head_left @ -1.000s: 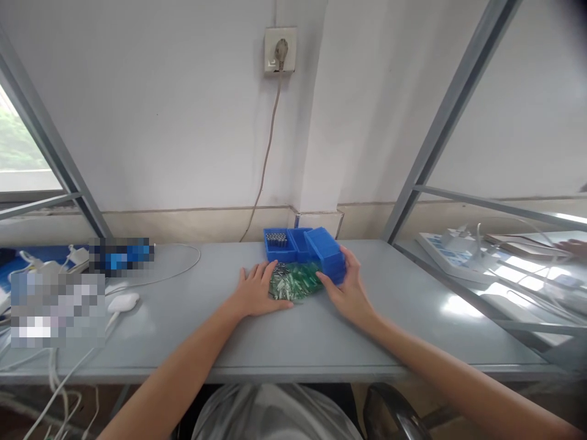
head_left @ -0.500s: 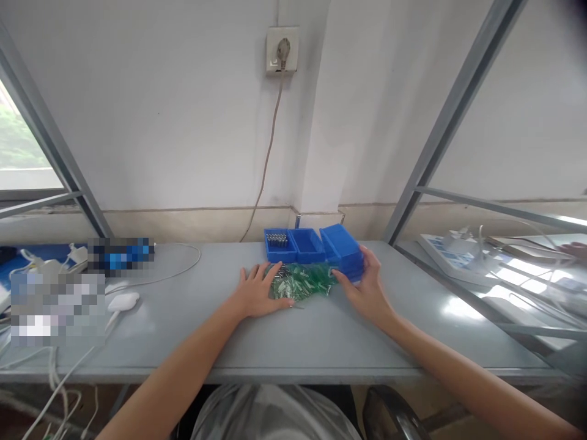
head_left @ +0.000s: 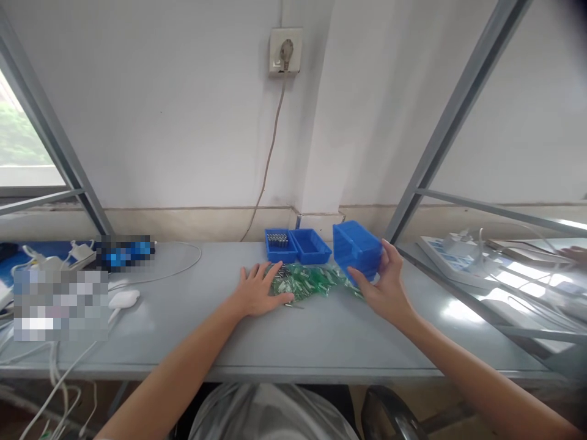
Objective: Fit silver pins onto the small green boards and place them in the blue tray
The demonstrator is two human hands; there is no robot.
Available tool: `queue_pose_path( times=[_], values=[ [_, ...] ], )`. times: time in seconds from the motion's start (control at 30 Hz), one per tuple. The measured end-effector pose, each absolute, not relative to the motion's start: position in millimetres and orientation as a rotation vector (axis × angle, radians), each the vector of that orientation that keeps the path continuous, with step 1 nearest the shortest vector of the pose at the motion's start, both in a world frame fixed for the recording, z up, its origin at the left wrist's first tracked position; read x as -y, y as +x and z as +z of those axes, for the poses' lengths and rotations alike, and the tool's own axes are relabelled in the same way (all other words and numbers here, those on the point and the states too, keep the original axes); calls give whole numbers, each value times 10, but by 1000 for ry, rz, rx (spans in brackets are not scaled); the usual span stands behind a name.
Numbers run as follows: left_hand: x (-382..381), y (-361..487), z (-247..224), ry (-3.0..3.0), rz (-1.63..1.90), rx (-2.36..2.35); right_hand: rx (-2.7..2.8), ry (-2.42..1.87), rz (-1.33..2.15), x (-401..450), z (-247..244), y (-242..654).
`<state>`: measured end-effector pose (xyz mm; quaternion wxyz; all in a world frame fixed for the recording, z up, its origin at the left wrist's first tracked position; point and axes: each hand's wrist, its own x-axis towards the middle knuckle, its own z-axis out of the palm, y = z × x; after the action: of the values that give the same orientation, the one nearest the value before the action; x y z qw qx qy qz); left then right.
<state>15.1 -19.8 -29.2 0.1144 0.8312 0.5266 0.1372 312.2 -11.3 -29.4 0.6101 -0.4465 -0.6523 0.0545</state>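
Note:
My left hand lies with fingers spread on the table, its fingertips and thumb touching a green-tinted clear plastic bag of small metal parts. Gripped in my right hand is a blue bin, tilted onto its side at the right end of the bag. Behind the bag stand two more blue bins: the left one holds rows of small metal cylinders, and the middle one shows a bare inside. A thin metal piece lies by my left thumb.
White cables and an adapter lie on the left of the grey table. Metal frame posts rise at both sides. A power strip lies beyond the right post, where part of another person's hand shows.
My right hand has moved right with the blue bin, away from the middle bin, and the bin is turned more. The bag's right end now stretches further right. My left hand has stayed in place.

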Motion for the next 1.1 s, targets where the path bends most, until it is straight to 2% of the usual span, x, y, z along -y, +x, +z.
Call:
queue_pose_path(
  times=[0.17, 0.37, 0.47, 0.53, 0.63, 0.77, 0.93, 1.1],
  values=[
    [216, 168, -191, 2450, 585, -1502, 1407, -945, 148, 194, -137, 2970],
    [209, 197, -68, 2550, 917, -1324, 1331, -881, 714, 87, 127, 2375],
    [135, 174, -95, 2419, 1182, -1413, 1340, -852, 999, -105, 217, 2145],
    [65, 131, -119, 2293, 1351, -1510, 1360, -875, 1060, -258, 266, 2162],
    [-41, 31, -134, 2095, 1535, -1658, 1414, -1015, 792, -440, 224, 2469],
    [-157, -120, -144, 1911, 1600, -1888, 1580, -1462, 351, -414, -205, 3020],
    [-231, -216, -204, 1854, 1388, -2078, 1929, -1693, 258, -97, -781, 3228],
    [-243, -220, -239, 1854, 1265, -2090, 2018, -1566, 223, 120, -882, 2949]
  ],
)
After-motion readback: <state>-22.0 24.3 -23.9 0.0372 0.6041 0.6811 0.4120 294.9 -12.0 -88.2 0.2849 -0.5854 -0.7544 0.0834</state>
